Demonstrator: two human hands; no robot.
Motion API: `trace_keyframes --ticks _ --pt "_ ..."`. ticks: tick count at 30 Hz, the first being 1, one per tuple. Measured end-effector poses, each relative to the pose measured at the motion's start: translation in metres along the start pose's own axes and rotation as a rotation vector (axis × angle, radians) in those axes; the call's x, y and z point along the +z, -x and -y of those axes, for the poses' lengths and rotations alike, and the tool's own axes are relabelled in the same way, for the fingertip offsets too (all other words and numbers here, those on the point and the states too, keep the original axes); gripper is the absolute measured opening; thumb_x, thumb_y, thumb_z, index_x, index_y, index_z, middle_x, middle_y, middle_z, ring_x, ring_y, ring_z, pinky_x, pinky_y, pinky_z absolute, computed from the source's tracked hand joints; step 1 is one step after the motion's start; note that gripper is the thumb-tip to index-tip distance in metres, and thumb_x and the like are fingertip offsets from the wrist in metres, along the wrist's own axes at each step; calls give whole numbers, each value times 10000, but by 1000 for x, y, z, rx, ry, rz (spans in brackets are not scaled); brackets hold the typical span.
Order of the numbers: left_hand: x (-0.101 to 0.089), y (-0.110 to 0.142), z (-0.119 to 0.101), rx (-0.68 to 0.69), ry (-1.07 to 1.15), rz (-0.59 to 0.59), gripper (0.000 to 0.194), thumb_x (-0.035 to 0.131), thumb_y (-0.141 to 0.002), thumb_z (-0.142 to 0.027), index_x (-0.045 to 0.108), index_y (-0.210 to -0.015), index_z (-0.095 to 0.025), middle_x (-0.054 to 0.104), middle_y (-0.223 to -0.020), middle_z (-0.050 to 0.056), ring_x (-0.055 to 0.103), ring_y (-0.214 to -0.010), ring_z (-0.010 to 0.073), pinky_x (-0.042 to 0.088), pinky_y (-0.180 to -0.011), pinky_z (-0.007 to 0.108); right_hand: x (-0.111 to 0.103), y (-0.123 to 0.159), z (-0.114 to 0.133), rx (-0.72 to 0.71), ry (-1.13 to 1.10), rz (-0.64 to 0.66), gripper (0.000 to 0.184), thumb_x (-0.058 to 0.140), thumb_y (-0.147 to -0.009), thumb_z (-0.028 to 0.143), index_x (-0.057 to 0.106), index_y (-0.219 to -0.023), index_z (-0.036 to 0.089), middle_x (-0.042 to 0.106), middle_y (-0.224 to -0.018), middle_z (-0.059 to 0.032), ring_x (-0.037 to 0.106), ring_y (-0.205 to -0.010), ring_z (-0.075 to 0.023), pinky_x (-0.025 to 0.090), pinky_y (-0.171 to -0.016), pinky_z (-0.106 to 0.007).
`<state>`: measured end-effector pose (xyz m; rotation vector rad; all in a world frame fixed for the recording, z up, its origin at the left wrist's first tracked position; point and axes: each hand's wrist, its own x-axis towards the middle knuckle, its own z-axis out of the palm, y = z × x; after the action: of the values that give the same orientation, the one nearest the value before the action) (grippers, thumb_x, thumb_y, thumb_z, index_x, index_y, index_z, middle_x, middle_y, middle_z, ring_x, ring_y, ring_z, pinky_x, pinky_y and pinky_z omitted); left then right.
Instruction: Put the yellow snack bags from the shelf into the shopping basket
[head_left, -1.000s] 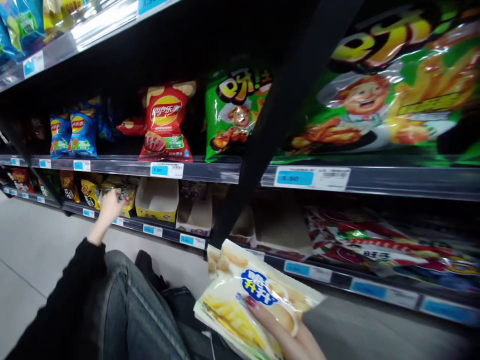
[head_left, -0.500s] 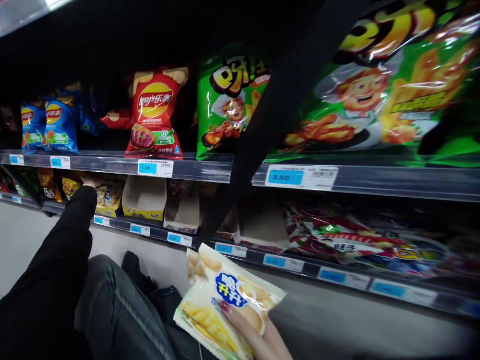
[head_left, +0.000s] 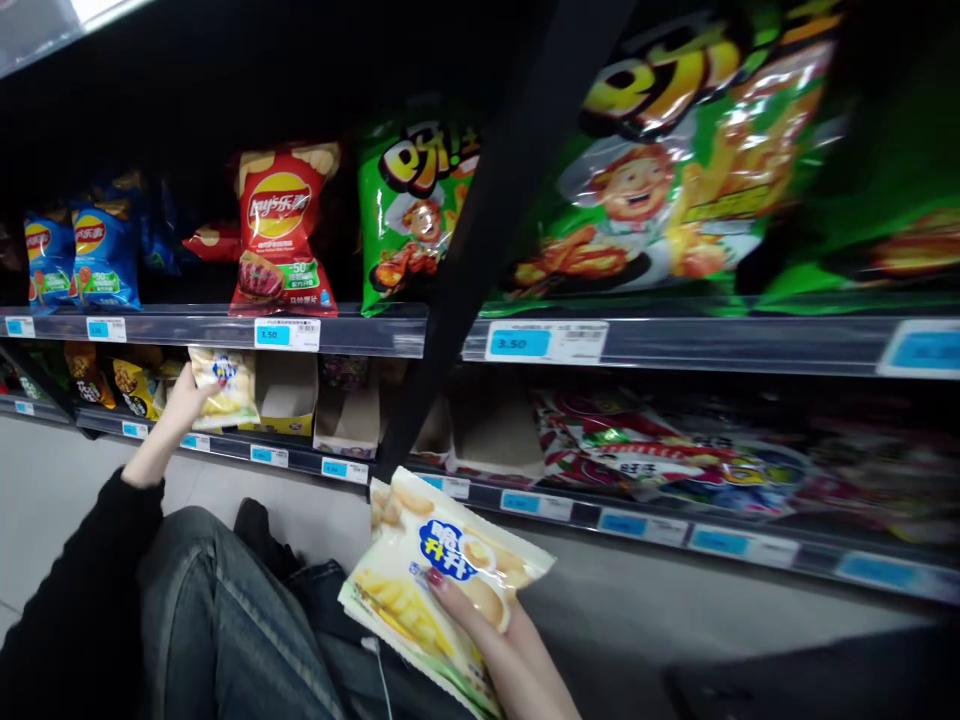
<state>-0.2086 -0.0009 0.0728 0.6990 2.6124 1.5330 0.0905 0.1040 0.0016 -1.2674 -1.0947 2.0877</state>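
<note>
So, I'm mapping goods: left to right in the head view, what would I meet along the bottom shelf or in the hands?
Orange-brown plastic packet, yellow plastic packet, cream plastic snack bag in the left hand, open yellow-sided cardboard box, at least one matching cream plastic bag in the right hand, red-and-white plastic bags.

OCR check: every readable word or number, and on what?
"脆升升": cream bag in right hand
"Lay's乐事", "-50", "马铃薯片": red bag
"呀!土": small green bag, partly hidden
"呀": large green bag
"3.50": two price tags
"旺仔": red-white bag
Too small/blurred: other tags, blue bags, yellowish bag in left hand
</note>
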Motion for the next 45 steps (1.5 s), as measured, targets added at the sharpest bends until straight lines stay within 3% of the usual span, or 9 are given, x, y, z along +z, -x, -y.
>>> trace_keyframes --ticks 5,8,13,15,17,20,28,39,45 --pt "11 110 -15 -169 549 361 510 643 -708 -253 461 -1176 -157 626 -1140 117 629 -939 253 508 -787 363 -10 -3 2 -72 -49 -43 812 772 -499 436 499 -1199 127 699 -981 -135 635 -936 -346 501 -854 -437" --pt "21 149 -30 -199 769 492 488 684 -685 -247 484 -1127 -194 628 -1134 86 608 -980 246 485 -816 332 -19 -7 3 -122 -37 -62 837 758 -506 461 479 -1221 126 685 -1023 -139 631 -950 -340 503 -853 -431" --pt "43 173 -30 -313 994 365 428 672 -683 -195 543 -1091 -207 660 -1006 19 621 -876 160 477 -774 223 -32 -10 7 -196 108 -163 821 741 -509 512 488 -1205 158 668 -1072 -123 611 -996 -337 485 -882 -428" --pt "51 177 -23 -403 1173 491 355 667 -672 -257 592 -1011 -184 650 -762 -1 596 -580 101 479 -529 176 -33 -10 7 -227 112 -164 819 742 -501 523 494 -1194 166 662 -1084 -120 606 -1005 -339 483 -887 -427" --pt "57 182 -15 -460 1373 723 349 671 -657 -336 603 -954 -165 533 -565 -46 393 -325 31 309 -286 131 -31 -9 7 -239 115 -160 825 742 -488 535 500 -1183 161 654 -1097 -127 602 -1008 -345 472 -900 -436" --pt "63 192 -7 -569 1592 931 320 637 -701 -397 581 -915 -166 351 -452 -110 91 -227 -26 22 -203 102 -27 -9 5 -234 120 -157 812 738 -489 533 508 -1173 160 653 -1100 -123 606 -1002 -341 470 -906 -429" --pt "83 215 19 -812 1568 891 304 524 -774 -513 526 -729 -212 117 -293 -175 -163 -210 -48 -130 -217 118 -17 0 9 -218 77 -90 764 738 -522 491 500 -1165 153 683 -1027 -122 639 -939 -323 523 -830 -398" --pt "67 203 -9 -704 1657 511 79 548 -825 -216 481 -783 -219 188 -422 -146 -101 -326 -32 -46 -258 28 -14 2 9 -201 58 -64 798 747 -528 451 472 -1211 144 672 -1063 -125 647 -920 -317 547 -784 -371" --pt "65 195 -5 -564 1634 798 259 630 -730 -422 554 -809 -188 302 -391 -127 109 -259 -10 144 -239 71 -14 -1 6 -195 65 -55 775 753 -507 470 497 -1165 149 671 -1056 -134 636 -945 -321 517 -831 -399"
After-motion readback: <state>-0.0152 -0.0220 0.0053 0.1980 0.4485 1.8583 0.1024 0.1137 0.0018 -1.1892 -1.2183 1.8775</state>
